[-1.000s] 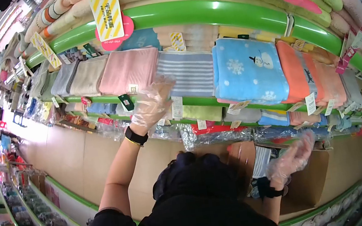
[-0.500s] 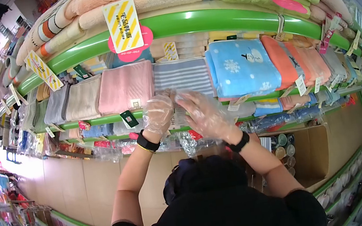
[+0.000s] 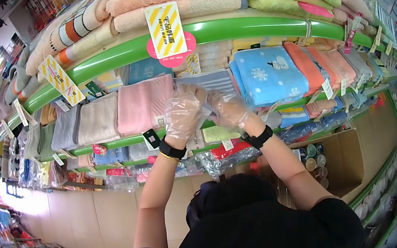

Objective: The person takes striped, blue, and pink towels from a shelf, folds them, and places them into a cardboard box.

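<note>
Because the left hand (image 3: 184, 115) and the right hand (image 3: 231, 109) meet, in loose clear plastic gloves (image 3: 178, 125), at the front of the grey striped towel (image 3: 215, 78) in the middle of the frame, the likeliest trouble would be slick film skating over the cloth and leaving a fold crooked. A tug could also drag the neighbours askew: the pink towels (image 3: 144, 107) lie just left of the striped one, the blue snowman towel (image 3: 271, 83) just right. The baggy left glove might snag the dark tag (image 3: 151, 139) beside it, and too hard a pull could bring cloth over the green shelf edge (image 3: 130, 140).

Both sets of fingers bend in toward the cloth; I cannot tell whether they grasp it or merely press on it, since the fingertips are lost among wrinkled, glinting plastic. The hands cover much of the striped towel's front, so its lower fold cannot be read. At lower centre the person's dark head (image 3: 232, 203) hides some floor (image 3: 92, 200). At lower right, the cardboard box (image 3: 342, 157) shows round containers (image 3: 321, 160), their contents unclear.
</note>
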`<state>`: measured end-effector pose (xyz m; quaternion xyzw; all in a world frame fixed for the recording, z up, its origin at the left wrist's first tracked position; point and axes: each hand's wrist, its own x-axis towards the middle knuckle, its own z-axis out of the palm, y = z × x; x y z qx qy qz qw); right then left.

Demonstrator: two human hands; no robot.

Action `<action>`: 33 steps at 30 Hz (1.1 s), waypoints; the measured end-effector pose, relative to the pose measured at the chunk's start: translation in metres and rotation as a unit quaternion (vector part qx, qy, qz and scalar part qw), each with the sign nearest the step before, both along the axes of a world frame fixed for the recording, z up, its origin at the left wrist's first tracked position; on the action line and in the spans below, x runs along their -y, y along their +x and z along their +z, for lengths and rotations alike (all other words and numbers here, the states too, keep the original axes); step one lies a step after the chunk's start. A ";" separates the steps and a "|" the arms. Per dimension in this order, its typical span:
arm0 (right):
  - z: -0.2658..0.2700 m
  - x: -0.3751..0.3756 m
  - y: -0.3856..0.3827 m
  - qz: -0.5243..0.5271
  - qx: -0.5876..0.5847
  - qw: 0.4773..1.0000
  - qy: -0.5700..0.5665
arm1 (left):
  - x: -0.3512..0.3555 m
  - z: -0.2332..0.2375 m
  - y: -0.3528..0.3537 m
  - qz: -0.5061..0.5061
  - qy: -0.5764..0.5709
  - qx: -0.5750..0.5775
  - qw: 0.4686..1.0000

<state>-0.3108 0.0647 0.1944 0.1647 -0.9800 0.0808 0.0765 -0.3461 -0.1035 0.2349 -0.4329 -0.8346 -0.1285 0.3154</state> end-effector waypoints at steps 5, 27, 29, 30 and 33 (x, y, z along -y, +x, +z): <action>-0.005 0.000 -0.004 -0.088 -0.107 0.952 -0.272 | -0.007 0.019 -0.002 -0.048 0.071 -0.008 0.996; 0.069 0.079 0.119 0.048 -0.145 0.973 -0.174 | 0.116 -0.030 0.101 -0.230 0.660 0.702 0.138; 0.062 0.084 0.123 0.071 -0.137 0.976 -0.153 | 0.121 -0.042 0.101 -0.218 0.662 0.704 0.134; 0.058 0.086 0.125 0.074 -0.132 0.976 -0.155 | 0.123 -0.044 0.102 -0.212 0.658 0.711 0.130; 0.037 0.087 0.131 0.149 -0.098 0.968 -0.174 | 0.126 -0.045 0.107 -0.141 0.649 0.711 0.231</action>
